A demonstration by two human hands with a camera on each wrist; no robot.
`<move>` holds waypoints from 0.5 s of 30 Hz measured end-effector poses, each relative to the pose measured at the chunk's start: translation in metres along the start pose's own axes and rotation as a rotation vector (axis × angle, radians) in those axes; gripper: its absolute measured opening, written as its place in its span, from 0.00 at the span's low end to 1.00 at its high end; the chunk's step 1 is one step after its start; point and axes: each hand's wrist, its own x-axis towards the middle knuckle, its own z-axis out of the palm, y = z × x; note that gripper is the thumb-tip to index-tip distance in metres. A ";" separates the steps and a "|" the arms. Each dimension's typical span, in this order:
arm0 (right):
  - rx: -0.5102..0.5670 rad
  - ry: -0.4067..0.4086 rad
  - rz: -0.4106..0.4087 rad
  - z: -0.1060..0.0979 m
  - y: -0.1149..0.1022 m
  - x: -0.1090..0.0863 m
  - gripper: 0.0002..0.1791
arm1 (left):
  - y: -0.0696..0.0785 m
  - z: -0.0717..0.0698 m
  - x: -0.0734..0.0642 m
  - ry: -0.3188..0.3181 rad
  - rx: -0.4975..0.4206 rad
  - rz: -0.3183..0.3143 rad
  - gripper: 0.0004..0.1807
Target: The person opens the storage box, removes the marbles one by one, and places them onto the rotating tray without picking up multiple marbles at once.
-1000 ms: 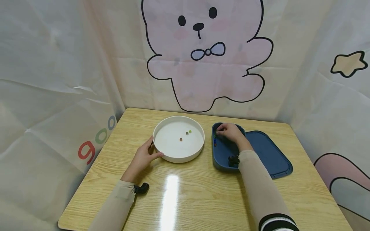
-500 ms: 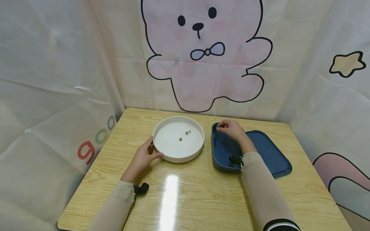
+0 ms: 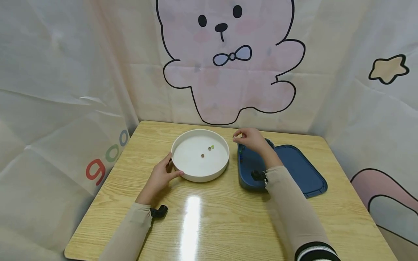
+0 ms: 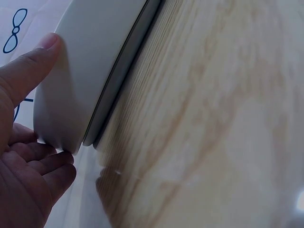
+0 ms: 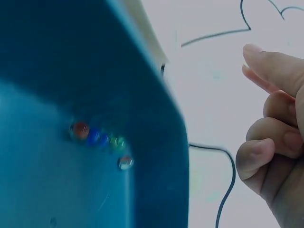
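Observation:
My left hand holds the near-left side of a round white dish, thumb on its rim and fingers around the wall. Three small marbles lie inside: a brownish-orange marble, a grey-brown marble and a yellow-green marble. Above the far-left edge of a blue box, my right hand has thumb and index finger pinched together on a tiny pale marble, nearly hidden by the fingertips. Several glass marbles, orange, blue, green and clear, lie along the box's inner wall.
A flat blue lid lies to the right of the box, touching or close to it. Both stand on a wood-grain table. A printed cloth hangs right behind the table's far edge.
My right hand has lifted out of the box and moved left over its far-left rim, fingertips still pinched. The left hand keeps its hold on the dish.

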 end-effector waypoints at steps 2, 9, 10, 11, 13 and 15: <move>-0.007 -0.024 -0.015 0.003 -0.008 0.004 0.19 | -0.001 0.000 0.000 0.005 -0.010 0.003 0.58; -0.017 -0.147 -0.090 0.013 -0.037 0.018 0.12 | -0.001 -0.001 0.001 0.009 -0.008 0.027 0.57; -0.018 -0.166 -0.105 0.014 -0.041 0.020 0.12 | -0.001 -0.001 0.001 0.011 -0.009 0.028 0.57; -0.023 -0.183 -0.116 0.015 -0.045 0.022 0.12 | -0.001 -0.001 0.001 0.012 -0.009 0.030 0.57; -0.047 -0.216 -0.136 0.018 -0.054 0.027 0.11 | -0.002 0.000 0.001 0.011 -0.016 0.031 0.57; -0.077 -0.244 -0.154 0.021 -0.062 0.032 0.10 | -0.001 0.000 0.001 0.011 -0.023 0.032 0.56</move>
